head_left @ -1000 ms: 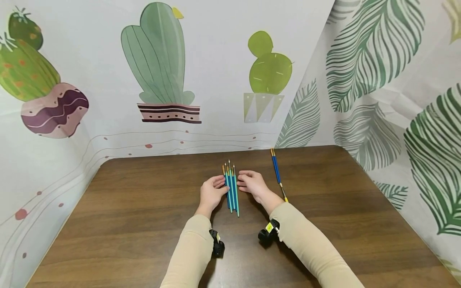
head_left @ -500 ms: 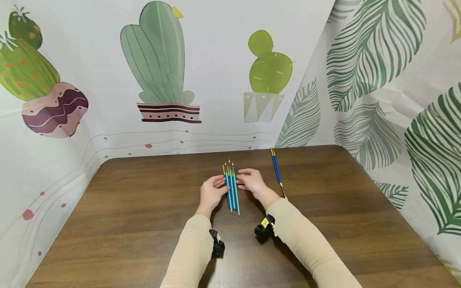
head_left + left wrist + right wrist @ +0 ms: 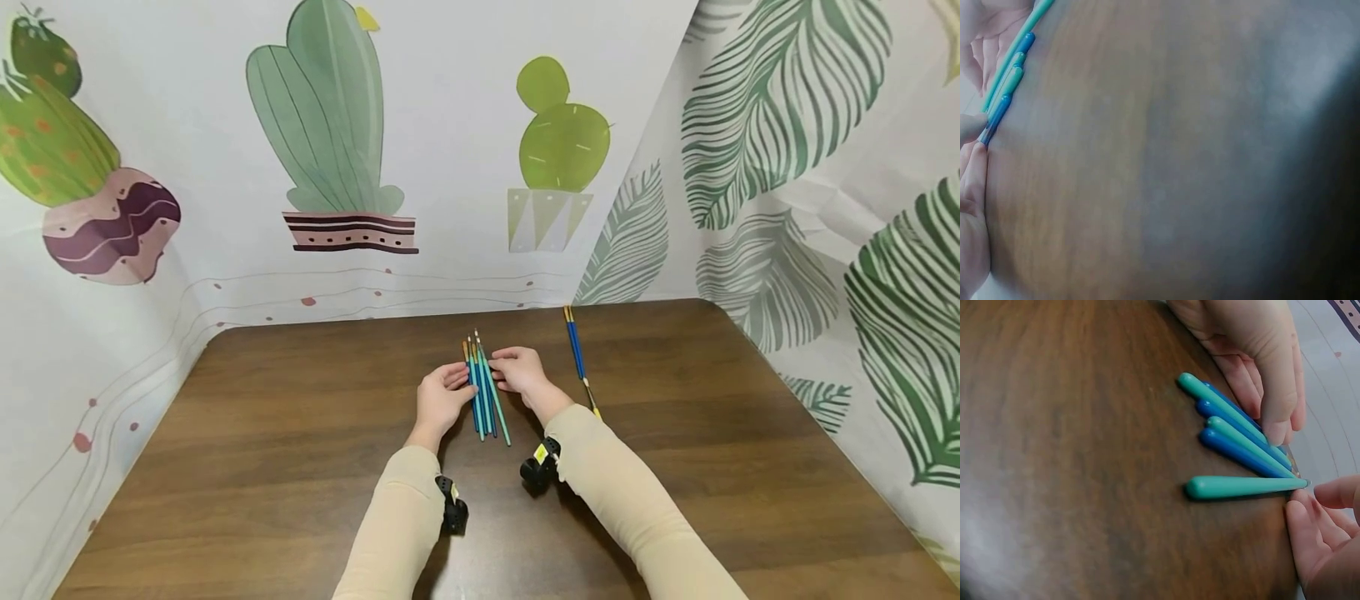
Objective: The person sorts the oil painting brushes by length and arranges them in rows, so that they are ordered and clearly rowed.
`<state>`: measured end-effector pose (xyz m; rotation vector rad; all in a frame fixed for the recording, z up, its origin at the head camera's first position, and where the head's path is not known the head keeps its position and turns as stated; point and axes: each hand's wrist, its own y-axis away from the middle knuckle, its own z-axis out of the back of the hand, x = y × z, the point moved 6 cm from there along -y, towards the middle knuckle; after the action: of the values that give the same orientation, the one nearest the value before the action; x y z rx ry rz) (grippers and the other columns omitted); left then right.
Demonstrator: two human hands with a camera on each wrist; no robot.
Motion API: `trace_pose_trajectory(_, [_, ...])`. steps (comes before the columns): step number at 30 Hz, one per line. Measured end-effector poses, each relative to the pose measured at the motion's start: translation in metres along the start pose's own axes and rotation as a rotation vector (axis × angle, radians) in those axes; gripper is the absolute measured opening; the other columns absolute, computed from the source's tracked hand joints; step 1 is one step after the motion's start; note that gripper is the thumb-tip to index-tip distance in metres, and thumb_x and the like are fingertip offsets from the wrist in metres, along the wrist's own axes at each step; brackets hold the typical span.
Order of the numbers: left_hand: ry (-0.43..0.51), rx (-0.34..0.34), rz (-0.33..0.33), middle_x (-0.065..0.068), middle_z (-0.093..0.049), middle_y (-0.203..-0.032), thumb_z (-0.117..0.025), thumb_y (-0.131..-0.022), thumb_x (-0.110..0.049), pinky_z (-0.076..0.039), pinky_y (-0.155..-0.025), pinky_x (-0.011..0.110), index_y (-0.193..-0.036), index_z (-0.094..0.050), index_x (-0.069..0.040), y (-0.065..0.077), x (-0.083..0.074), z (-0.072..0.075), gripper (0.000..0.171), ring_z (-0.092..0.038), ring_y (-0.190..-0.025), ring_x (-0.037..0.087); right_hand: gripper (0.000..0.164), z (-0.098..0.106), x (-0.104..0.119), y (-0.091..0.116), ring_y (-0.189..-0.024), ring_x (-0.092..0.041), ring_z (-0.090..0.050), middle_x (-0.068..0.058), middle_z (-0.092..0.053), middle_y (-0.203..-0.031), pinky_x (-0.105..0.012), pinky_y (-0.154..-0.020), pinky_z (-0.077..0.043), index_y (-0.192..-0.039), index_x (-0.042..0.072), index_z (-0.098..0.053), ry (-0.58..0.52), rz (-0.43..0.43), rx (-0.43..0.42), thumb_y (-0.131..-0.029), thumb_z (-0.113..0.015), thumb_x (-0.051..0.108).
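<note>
Several paintbrushes [image 3: 482, 392] with blue and turquoise handles lie side by side on the wooden table, bristles toward the wall. My left hand [image 3: 442, 396] rests at their left side, its thumb on the handles and its fingers loosely bent along the edge. On the right of the row, one turquoise paintbrush [image 3: 1241, 486] slants away from the others, its handle end toward me. My right hand [image 3: 522, 372] touches that brush near its bristle end with its fingertips, thumb apart from the fingers. The right fingers partly hide the bristle end in the right wrist view.
Farther right, two blue paintbrushes [image 3: 574, 346] lie near the table's back edge. A yellow-handled paintbrush [image 3: 589, 396] continues their line toward me, partly covered by the right sleeve [image 3: 615, 467]. Behind the table [image 3: 262, 467] stands a wall covering [image 3: 450, 125] printed with cacti and leaves.
My right hand has shifted left against the row. The rightmost turquoise brush has turned, its handle end swinging right and its tip left. The left hand stays in place.
</note>
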<state>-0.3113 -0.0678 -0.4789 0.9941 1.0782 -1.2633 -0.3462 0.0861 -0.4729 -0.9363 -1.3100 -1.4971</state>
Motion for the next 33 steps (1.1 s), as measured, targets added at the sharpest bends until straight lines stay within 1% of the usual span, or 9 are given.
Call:
trace_pose_trajectory(4, [0.001, -0.004, 0.002, 0.017, -0.065, -0.120, -0.071, -0.081, -0.001, -0.051, -0.096, 0.035, -0.122, -0.059, 0.001, -0.0011, -0.0015, 0.0023, 0.043, -0.063, -0.112, 0.026, 0.026, -0.0021, 0.0015, 0.0009, -0.069, -0.009, -0.060, -0.010, -0.066, -0.091, -0.016, -0.055, -0.053, -0.113, 0.001, -0.064, -0.002, 0.013, -0.024, -0.089, -0.063, 0.011])
trace_pose_trajectory(10, [0.007, -0.003, -0.003, 0.018, -0.065, -0.120, -0.071, -0.081, 0.000, -0.051, -0.096, 0.034, -0.122, -0.059, 0.002, -0.0013, -0.0022, 0.0035, 0.043, -0.063, -0.112, 0.027, 0.030, -0.0039, 0.0021, -0.0005, -0.073, -0.012, -0.063, -0.013, -0.068, -0.096, -0.021, -0.059, -0.057, -0.107, 0.002, -0.066, 0.049, 0.044, -0.073, -0.080, -0.073, 0.014])
trace_pose_trajectory(14, [0.006, -0.004, -0.002, 0.018, -0.065, -0.120, -0.071, -0.081, -0.001, -0.051, -0.096, 0.034, -0.122, -0.059, 0.002, -0.0015, -0.0014, 0.0041, 0.043, -0.063, -0.113, 0.027, 0.030, -0.0051, 0.0038, -0.0007, -0.071, -0.013, -0.064, -0.012, -0.070, -0.090, -0.024, -0.059, -0.058, -0.102, 0.002, -0.067, 0.105, 0.060, -0.104, -0.077, -0.077, 0.014])
trace_pose_trajectory(18, [-0.003, -0.007, -0.001, 0.018, -0.065, -0.120, -0.072, -0.080, -0.001, -0.052, -0.096, 0.034, -0.122, -0.060, 0.002, -0.0012, -0.0006, 0.0051, 0.043, -0.063, -0.112, 0.026, 0.026, -0.0055, 0.0060, 0.0004, -0.065, -0.011, -0.063, -0.010, -0.070, -0.082, -0.023, -0.055, -0.057, -0.098, 0.003, -0.069, 0.144, 0.059, -0.133, -0.075, -0.077, 0.013])
trace_pose_trajectory(21, [-0.009, -0.011, -0.006, 0.018, -0.065, -0.119, -0.072, -0.080, -0.001, -0.052, -0.096, 0.035, -0.122, -0.060, 0.002, -0.0005, -0.0004, 0.0060, 0.043, -0.063, -0.111, 0.027, 0.023, -0.0056, 0.0054, 0.0009, -0.063, -0.010, -0.062, -0.008, -0.069, -0.078, -0.022, -0.054, -0.056, -0.097, 0.002, -0.069, 0.129, 0.051, -0.133, -0.076, -0.076, 0.011])
trace_pose_trajectory(25, [-0.002, -0.013, -0.007, 0.018, -0.065, -0.119, -0.072, -0.080, -0.001, -0.052, -0.096, 0.035, -0.122, -0.059, 0.002, 0.0007, -0.0010, 0.0060, 0.043, -0.063, -0.111, 0.027, 0.023, -0.0049, 0.0025, 0.0020, -0.065, -0.011, -0.061, -0.007, -0.067, -0.078, -0.021, -0.057, -0.056, -0.099, 0.000, -0.069, 0.058, 0.046, -0.108, -0.079, -0.072, 0.009])
trace_pose_trajectory(28, [0.000, -0.010, -0.004, 0.018, -0.065, -0.120, -0.071, -0.081, -0.001, -0.052, -0.096, 0.035, -0.122, -0.059, 0.002, 0.0018, -0.0019, 0.0036, 0.043, -0.063, -0.112, 0.027, 0.025, -0.0016, 0.0003, 0.0037, -0.069, -0.012, -0.062, -0.010, -0.067, -0.086, -0.022, -0.061, -0.057, -0.103, 0.000, -0.068, 0.008, 0.036, -0.090, -0.081, -0.070, 0.009])
trace_pose_trajectory(31, [0.000, -0.005, 0.001, 0.017, -0.065, -0.121, -0.071, -0.081, -0.001, -0.052, -0.096, 0.035, -0.122, -0.059, 0.001, 0.0026, -0.0026, 0.0006, 0.043, -0.063, -0.113, 0.027, 0.025, 0.0025, -0.0017, 0.0050, -0.072, -0.013, -0.063, -0.013, -0.068, -0.095, -0.023, -0.063, -0.058, -0.105, -0.001, -0.067, -0.020, 0.028, -0.089, -0.082, -0.069, 0.009])
trace_pose_trajectory(33, [-0.005, -0.004, 0.000, 0.017, -0.065, -0.121, -0.072, -0.081, -0.001, -0.052, -0.096, 0.034, -0.122, -0.059, 0.001, 0.0026, -0.0030, -0.0004, 0.043, -0.063, -0.112, 0.026, 0.025, 0.0041, -0.0024, 0.0049, -0.073, -0.013, -0.063, -0.013, -0.067, -0.096, -0.023, -0.063, -0.057, -0.106, -0.001, -0.067, -0.037, 0.022, -0.092, -0.082, -0.068, 0.008])
